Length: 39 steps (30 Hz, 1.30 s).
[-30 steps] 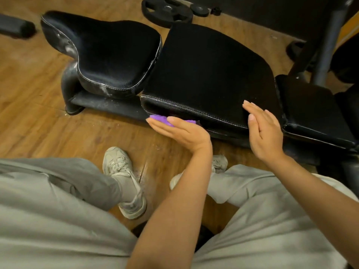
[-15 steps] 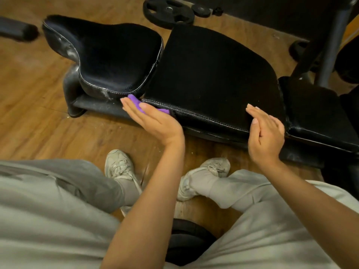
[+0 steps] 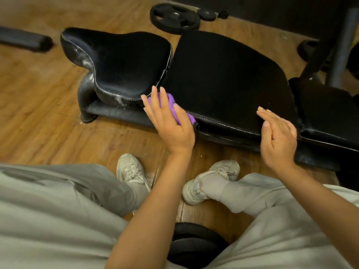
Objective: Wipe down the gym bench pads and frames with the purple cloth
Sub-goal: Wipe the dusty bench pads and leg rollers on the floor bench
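Wooden gym floor (image 3: 38, 98) with a low black bench (image 3: 223, 74) across it, seen from above by a seated person. Left hand (image 3: 171, 123), fingers straight, presses the purple cloth (image 3: 171, 100) flat against the near corner of the middle pad (image 3: 223, 70), at the gap beside the seat pad (image 3: 126, 61). Right hand (image 3: 277, 136), released and holding nothing, hovers at or rests on the pad's near edge; contact cannot be told. Cloth: small, bunched, bright purple, mostly hidden under the fingers; judged light, soft and limp, best worked under a flat palm, or pinched at a fold to lift. Pads: stitched black vinyl, likely smooth and a little slippery; seat pad shows pale dusty scuffs along its near rim. Frame (image 3: 116, 113) beneath looks dusty, so it appears still to be wiped. Weight plate (image 3: 174, 17) lies beyond the bench
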Motion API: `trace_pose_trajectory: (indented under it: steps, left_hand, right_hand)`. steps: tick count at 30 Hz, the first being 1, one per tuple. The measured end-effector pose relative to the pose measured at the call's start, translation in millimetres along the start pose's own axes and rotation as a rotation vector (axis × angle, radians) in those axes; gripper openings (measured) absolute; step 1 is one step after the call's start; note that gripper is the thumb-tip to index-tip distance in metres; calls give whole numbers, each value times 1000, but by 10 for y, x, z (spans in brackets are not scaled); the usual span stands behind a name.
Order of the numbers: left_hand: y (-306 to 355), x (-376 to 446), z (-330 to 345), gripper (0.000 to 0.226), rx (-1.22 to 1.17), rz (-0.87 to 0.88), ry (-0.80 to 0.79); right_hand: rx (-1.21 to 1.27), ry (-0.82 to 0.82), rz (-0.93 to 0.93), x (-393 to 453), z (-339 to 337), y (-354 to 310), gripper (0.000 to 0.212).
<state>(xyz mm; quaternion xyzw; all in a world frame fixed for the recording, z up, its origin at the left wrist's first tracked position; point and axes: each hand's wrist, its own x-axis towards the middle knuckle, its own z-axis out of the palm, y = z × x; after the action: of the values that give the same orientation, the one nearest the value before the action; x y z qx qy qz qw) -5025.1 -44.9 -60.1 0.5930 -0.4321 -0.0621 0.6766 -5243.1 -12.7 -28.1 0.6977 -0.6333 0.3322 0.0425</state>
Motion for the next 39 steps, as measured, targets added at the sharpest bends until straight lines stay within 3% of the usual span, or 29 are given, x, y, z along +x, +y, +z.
trace_pose_trajectory:
  steps: [5, 10, 12, 13, 18, 25, 29, 34, 37, 39]
  left_hand:
    - [-85, 56, -131, 34, 44, 162, -105]
    - [0, -6, -39, 30, 175, 875, -286]
    - [-62, 78, -37, 31, 196, 992, -292]
    - [-112, 125, -64, 31, 201, 958, -268]
    - [-241, 223, -171, 38, 163, 398, -110]
    - [-68, 262, -167, 41, -240, -105, -29]
    - [-176, 380, -378, 37, -209, 48, -176]
    - [-363, 753, -680, 39, -126, 222, -1]
    - [-599, 880, -736, 40, -5, 179, 134]
    - [-731, 909, -627, 45, 104, 72, 99]
  right_hand:
    - [-10, -65, 24, -1, -37, -30, 41]
    - [-2, -117, 43, 23, -70, -103, 42]
    - [-1, -141, 50, 41, -94, -110, 42]
    - [2, -155, 53, 45, -104, -110, 43]
    - [9, -206, 71, 66, -144, -157, 44]
    - [13, -345, 93, 226, -210, -423, 38]
    - [63, -383, -3, 365, -81, -726, 36]
    - [134, -451, -148, 645, 232, -1342, 33]
    - [170, -547, -251, 854, 520, -1743, 33]
    - [170, -599, -321, 1007, 752, -1962, 34]
